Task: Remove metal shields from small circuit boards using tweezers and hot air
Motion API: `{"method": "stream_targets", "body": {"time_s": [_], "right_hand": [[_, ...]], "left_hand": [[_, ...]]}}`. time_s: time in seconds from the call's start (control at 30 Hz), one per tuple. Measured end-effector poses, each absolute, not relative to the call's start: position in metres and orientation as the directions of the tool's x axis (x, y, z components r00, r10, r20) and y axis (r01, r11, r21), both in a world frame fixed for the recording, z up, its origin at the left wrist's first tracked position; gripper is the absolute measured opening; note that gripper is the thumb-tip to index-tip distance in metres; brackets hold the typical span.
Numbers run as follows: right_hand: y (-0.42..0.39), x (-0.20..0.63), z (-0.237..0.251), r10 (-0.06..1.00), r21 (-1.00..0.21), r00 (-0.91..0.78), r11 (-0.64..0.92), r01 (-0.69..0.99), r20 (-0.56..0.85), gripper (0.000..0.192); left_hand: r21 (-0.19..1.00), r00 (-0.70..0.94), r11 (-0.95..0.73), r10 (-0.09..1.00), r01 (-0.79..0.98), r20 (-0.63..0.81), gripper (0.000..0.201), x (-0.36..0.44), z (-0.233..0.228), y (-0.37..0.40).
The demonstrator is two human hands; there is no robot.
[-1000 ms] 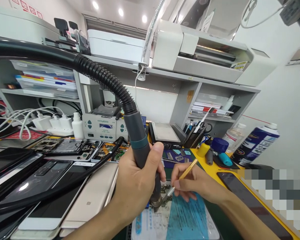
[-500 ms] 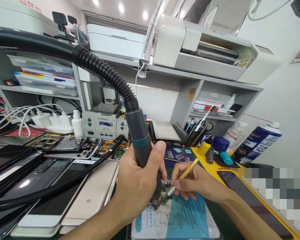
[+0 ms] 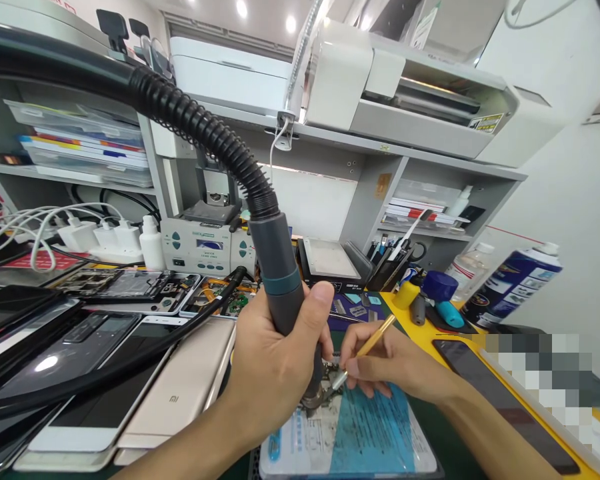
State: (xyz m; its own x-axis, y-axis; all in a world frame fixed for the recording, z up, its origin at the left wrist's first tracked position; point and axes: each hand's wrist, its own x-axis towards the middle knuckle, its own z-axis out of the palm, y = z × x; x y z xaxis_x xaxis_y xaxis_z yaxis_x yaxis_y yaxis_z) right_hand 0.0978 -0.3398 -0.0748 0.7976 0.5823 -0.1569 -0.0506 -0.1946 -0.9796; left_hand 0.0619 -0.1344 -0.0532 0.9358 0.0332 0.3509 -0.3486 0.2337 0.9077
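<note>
Hands (image 3: 275, 373) lower — one nozzle (image 3: 314, 399)

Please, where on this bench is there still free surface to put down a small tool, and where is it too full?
Free: the green mat between the blue-and-white pad and the dark phone, though the right forearm crosses it. Crowded: the phones at left, and behind the right hand around the pen holder and spray can.

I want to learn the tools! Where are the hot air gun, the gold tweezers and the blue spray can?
hot air gun (image 3: 275, 267), head view, grey handle.
gold tweezers (image 3: 375, 339), head view, gold shaft.
blue spray can (image 3: 515, 283), head view, its side.
</note>
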Motion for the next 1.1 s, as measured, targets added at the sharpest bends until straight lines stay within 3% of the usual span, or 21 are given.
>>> {"method": "stream_targets", "body": {"time_s": [1.1], "right_hand": [[-0.3408, 0.0976, -0.0732, 0.57, -0.977, 0.806, -0.21, -0.041, -0.157, 0.018]], "left_hand": [[0.909, 0.94, 0.245, 0.033, -0.338, 0.34, 0.038, 0.0616, -0.0525, -0.135]]}}
